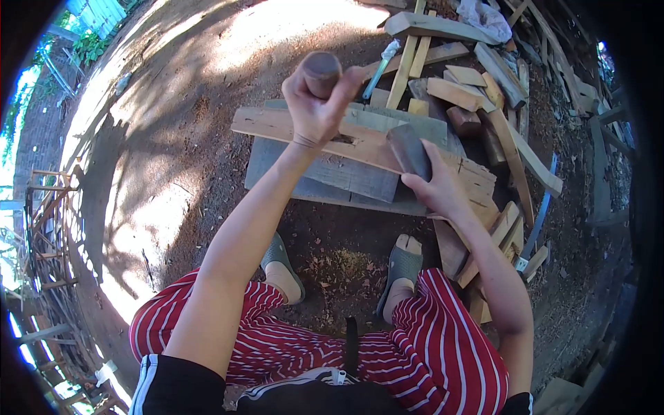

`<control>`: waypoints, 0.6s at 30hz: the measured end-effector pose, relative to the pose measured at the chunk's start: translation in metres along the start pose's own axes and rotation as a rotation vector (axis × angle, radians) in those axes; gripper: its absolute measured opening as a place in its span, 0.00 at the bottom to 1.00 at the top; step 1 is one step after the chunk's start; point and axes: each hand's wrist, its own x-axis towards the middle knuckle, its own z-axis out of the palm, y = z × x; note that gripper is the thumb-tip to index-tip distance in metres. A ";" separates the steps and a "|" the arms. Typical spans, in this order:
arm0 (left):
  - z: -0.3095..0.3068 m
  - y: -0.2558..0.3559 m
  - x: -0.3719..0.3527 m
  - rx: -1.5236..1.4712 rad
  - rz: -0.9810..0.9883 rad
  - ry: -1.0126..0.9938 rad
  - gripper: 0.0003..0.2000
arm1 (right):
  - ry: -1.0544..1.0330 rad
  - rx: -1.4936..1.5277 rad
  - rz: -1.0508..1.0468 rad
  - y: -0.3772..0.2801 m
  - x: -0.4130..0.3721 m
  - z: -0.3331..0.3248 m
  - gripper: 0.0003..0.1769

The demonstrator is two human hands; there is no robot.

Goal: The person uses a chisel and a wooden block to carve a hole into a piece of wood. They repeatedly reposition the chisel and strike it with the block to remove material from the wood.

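My left hand is raised over the left part of a long plank, its fingers wrapped round a brown cylindrical wooden piece seen end-on. The plank lies across a low grey wooden bench and has a dark slot cut in it. On the right, my right hand grips a dark grey block, which is tilted at the plank's near edge. The palm side of my right hand is hidden.
Wood offcuts and curved boards are piled right of and behind the bench. Beyond the plank lies a teal-handled brush. A plastic bag is at the top right. My sandalled feet stand on ground scattered with shavings.
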 end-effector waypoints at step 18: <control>0.005 -0.022 0.016 0.180 -0.080 0.059 0.10 | 0.492 0.230 -0.988 -0.187 0.007 -0.120 0.29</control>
